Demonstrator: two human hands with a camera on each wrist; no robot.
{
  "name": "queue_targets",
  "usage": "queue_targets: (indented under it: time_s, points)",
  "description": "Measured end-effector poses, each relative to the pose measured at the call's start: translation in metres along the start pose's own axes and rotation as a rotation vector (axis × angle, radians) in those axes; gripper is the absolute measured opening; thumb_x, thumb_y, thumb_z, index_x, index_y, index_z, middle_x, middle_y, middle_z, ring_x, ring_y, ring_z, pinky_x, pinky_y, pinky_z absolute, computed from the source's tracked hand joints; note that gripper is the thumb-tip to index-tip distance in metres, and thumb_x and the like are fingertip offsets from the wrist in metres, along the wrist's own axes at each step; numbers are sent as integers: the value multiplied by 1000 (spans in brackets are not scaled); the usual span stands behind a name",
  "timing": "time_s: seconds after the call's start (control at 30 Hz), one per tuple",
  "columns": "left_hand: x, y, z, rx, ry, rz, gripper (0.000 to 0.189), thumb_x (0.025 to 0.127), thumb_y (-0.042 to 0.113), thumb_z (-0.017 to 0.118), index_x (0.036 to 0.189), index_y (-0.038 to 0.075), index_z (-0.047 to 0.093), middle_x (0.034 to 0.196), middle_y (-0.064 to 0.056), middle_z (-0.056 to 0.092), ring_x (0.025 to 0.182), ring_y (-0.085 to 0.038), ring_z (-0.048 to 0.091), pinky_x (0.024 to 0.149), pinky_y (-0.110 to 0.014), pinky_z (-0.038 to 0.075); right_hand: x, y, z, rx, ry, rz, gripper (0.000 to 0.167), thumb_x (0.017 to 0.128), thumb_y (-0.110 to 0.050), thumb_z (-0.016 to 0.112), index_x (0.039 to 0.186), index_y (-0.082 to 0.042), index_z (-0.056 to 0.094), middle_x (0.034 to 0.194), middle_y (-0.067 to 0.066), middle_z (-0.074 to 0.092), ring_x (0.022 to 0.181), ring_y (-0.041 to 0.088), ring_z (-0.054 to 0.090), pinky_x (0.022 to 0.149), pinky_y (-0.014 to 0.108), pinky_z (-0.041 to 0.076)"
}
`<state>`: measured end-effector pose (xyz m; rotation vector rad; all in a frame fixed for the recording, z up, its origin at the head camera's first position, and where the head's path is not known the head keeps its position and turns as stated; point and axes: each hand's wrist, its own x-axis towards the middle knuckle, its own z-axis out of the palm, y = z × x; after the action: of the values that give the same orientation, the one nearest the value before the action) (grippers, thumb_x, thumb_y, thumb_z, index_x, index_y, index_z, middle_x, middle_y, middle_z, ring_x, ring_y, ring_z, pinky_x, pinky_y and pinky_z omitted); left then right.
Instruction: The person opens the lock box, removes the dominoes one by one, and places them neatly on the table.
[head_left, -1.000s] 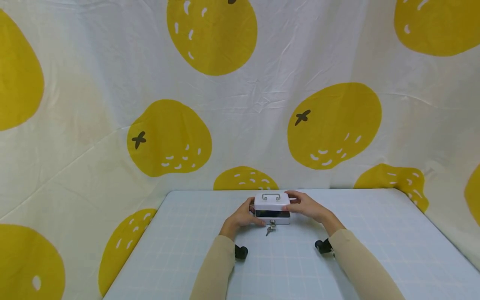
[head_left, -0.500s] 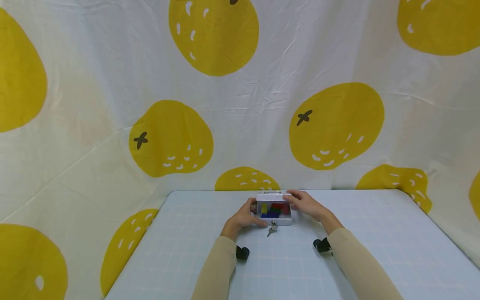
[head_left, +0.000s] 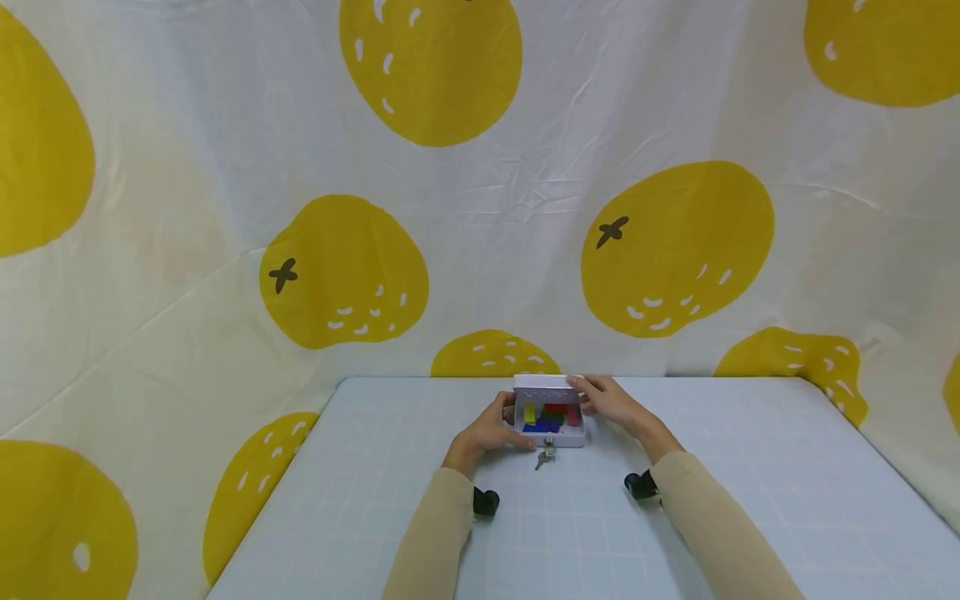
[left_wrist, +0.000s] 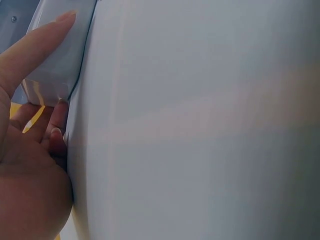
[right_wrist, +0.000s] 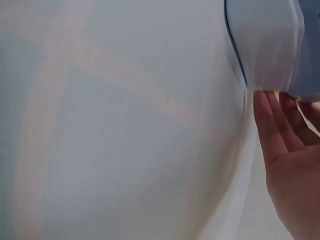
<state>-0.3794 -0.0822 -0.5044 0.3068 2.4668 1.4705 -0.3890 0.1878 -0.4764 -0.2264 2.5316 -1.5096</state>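
A small white cash box (head_left: 572,441) stands on the table, its lid (head_left: 542,382) raised toward the back. Inside lie a yellow block (head_left: 529,413), blue pieces (head_left: 542,426), red pieces (head_left: 555,408) and a green piece (head_left: 552,418). Keys (head_left: 542,459) hang from the front lock. My left hand (head_left: 489,431) grips the box's left end; in the left wrist view its thumb lies along the front wall and its fingers curl at the end. With thumb and fingers, my right hand (head_left: 617,408) holds the lid's right edge.
A pale checked cloth covers the table (head_left: 360,500). Behind it hangs a white curtain (head_left: 495,267) printed with large yellow fruit, close to the box's back. Black wrist cameras (head_left: 486,502) sit under both sleeves.
The right hand has swung the lid up and back, uncovering the coloured pieces inside. The left hand has stayed at the box's left end.
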Motion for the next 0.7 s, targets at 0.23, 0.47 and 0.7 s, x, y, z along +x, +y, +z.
queue_targets:
  time_s: [0.23,0.47,0.7]
  points:
    - [5,-3,2,42,-1,-18,89,72,25,95,145,24,43,136,0,53,115,-23,49,108,-47,40,3,-6,4,-38,38,50,99,92,-83,37,153,-5,44,133,19,58,104,30,62,101,48,49]
    - [5,-3,2,41,-1,1,90,72,28,96,144,23,43,135,-1,53,115,-24,49,108,-50,40,4,-11,8,-53,92,65,94,96,-78,36,150,-1,46,122,22,58,90,31,61,86,41,56]
    - [3,-1,1,48,6,-11,90,73,24,95,145,22,42,128,-1,55,112,-23,49,105,-48,41,9,-10,9,-24,107,30,84,100,-70,39,149,-2,47,132,22,55,105,33,59,78,36,58]
